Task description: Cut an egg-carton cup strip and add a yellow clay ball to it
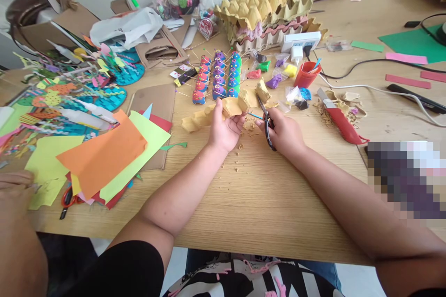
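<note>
A strip of yellow egg carton (232, 107) rests in my left hand (225, 130), whose fingers curl under it with the thumb against its side. My right hand (284, 132) is closed around black-handled scissors (267, 125). The scissor blades meet the carton at the right-hand cup (262, 91). Small carton scraps (250, 125) lie on the table beneath and between my hands. Beyond the strip stand three rows of painted carton caterpillars (219, 74) in red, purple and blue-green.
Stacked egg trays (261, 4) stand at the back beside a power strip (301, 39). A red cup (307, 74) and a red-handled knife (341, 123) are to the right. Coloured paper (104, 153) and paper sea crafts (114, 74) lie left. Another person's hand (16, 190) is at the left edge.
</note>
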Demonstrator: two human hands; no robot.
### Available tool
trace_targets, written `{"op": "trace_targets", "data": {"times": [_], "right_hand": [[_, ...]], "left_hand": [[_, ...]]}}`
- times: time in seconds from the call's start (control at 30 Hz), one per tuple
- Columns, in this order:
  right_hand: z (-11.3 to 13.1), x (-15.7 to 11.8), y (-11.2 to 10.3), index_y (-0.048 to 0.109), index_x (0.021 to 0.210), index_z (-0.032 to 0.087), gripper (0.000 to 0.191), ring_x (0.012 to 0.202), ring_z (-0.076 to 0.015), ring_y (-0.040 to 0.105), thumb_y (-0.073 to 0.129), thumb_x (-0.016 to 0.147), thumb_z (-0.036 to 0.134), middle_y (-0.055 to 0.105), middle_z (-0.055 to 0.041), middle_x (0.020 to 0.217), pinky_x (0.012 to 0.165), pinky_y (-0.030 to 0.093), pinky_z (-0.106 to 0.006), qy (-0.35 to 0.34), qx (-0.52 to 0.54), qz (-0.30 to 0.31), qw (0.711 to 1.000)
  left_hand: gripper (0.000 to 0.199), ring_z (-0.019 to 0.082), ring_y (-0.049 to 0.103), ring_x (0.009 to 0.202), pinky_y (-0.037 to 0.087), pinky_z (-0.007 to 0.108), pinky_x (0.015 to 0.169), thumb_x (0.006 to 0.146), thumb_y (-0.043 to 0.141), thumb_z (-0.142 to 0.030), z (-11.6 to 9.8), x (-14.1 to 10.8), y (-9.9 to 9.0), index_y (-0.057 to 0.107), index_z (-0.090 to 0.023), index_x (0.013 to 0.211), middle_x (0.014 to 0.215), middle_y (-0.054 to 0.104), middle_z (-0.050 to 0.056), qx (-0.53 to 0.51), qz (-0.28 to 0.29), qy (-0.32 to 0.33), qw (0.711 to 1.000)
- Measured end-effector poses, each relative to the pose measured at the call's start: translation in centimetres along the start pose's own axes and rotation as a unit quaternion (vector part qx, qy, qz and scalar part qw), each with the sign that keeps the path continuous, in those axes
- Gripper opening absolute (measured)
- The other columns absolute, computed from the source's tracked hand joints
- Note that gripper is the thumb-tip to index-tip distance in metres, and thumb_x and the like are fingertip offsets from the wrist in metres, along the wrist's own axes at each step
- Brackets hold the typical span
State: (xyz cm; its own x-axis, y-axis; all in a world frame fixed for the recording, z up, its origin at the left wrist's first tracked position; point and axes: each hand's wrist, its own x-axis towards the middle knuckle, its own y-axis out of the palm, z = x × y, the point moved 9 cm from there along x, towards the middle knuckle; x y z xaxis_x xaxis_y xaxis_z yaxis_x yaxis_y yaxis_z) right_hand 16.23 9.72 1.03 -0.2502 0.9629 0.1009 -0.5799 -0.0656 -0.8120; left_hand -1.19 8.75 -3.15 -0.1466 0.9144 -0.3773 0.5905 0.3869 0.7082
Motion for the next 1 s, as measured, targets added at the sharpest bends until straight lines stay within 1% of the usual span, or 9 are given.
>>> {"op": "trace_targets", "data": {"times": [0.2,0.43,0.6,0.73,0.8,0.93,1.0], "right_hand": [[-0.1,0.1,-0.1,0.068,0.102,0.026,0.04,0.071,-0.025,0.059,0.059,0.107,0.064,0.07,-0.0069,0.079,0.065,0.032,-0.034,0.005,0.011,0.002,1.0],[-0.4,0.2,0.1,0.062,0.091,0.026,0.042,0.069,-0.0214,0.054,0.064,0.103,0.066,0.066,-0.0042,0.078,0.067,0.036,-0.034,0.002,0.059,-0.01,0.998],[-0.2,-0.2,0.0,0.062,0.093,0.026,0.047,0.068,-0.0213,0.054,0.064,0.099,0.073,0.065,-0.0035,0.076,0.065,0.035,-0.034,-0.012,0.102,-0.022,0.995],[0.3,-0.6,-0.1,0.061,0.094,0.026,0.052,0.069,-0.0222,0.055,0.061,0.096,0.078,0.064,-0.0027,0.074,0.064,0.035,-0.034,-0.02,0.108,-0.008,0.994],[0.6,-0.7,-0.1,0.061,0.095,0.026,0.054,0.069,-0.0225,0.056,0.06,0.096,0.08,0.063,-0.0024,0.073,0.064,0.035,-0.034,-0.021,0.106,-0.003,0.994],[0.6,-0.9,-0.2,0.063,0.098,0.026,0.054,0.069,-0.0231,0.057,0.06,0.097,0.079,0.064,-0.0031,0.074,0.063,0.034,-0.033,-0.004,0.1,-0.009,0.995],[0.5,-0.9,-0.3,0.064,0.1,0.026,0.052,0.068,-0.0233,0.057,0.06,0.098,0.078,0.065,-0.0031,0.074,0.063,0.033,-0.033,0.001,0.101,-0.016,0.995]], "left_hand": [[0.055,0.011,0.081,0.071,0.062,0.016,0.062,0.107,0.063,-0.066,-0.2,-0.1,0.1,0.077,-0.022,0.138,0.088,0.085,0.002,-0.004,0.0,0.001,1.0],[0.053,0.011,0.08,0.073,0.061,0.017,0.066,0.106,0.064,-0.067,-0.3,-0.1,0.0,0.08,-0.023,0.133,0.091,0.085,0.002,0.01,-0.007,0.005,1.0],[0.051,0.011,0.08,0.074,0.062,0.018,0.068,0.106,0.065,-0.067,-0.4,0.2,-0.2,0.08,-0.025,0.131,0.091,0.085,0.002,0.015,-0.007,0.015,1.0],[0.054,0.011,0.081,0.075,0.063,0.019,0.073,0.108,0.062,-0.066,-0.5,0.2,-0.4,0.08,-0.022,0.132,0.096,0.087,0.004,0.009,-0.005,0.02,1.0],[0.053,0.011,0.08,0.074,0.063,0.019,0.074,0.108,0.061,-0.066,-0.5,0.2,-0.3,0.08,-0.022,0.13,0.094,0.087,0.004,0.003,-0.004,0.021,1.0],[0.047,0.011,0.079,0.07,0.065,0.018,0.072,0.108,0.064,-0.064,-0.5,0.0,0.1,0.081,-0.022,0.121,0.09,0.086,0.002,-0.01,0.012,0.013,1.0],[0.045,0.011,0.079,0.071,0.066,0.018,0.073,0.109,0.062,-0.061,-0.5,-0.2,0.4,0.081,-0.022,0.121,0.091,0.087,0.003,-0.014,0.021,0.009,1.0]]}}
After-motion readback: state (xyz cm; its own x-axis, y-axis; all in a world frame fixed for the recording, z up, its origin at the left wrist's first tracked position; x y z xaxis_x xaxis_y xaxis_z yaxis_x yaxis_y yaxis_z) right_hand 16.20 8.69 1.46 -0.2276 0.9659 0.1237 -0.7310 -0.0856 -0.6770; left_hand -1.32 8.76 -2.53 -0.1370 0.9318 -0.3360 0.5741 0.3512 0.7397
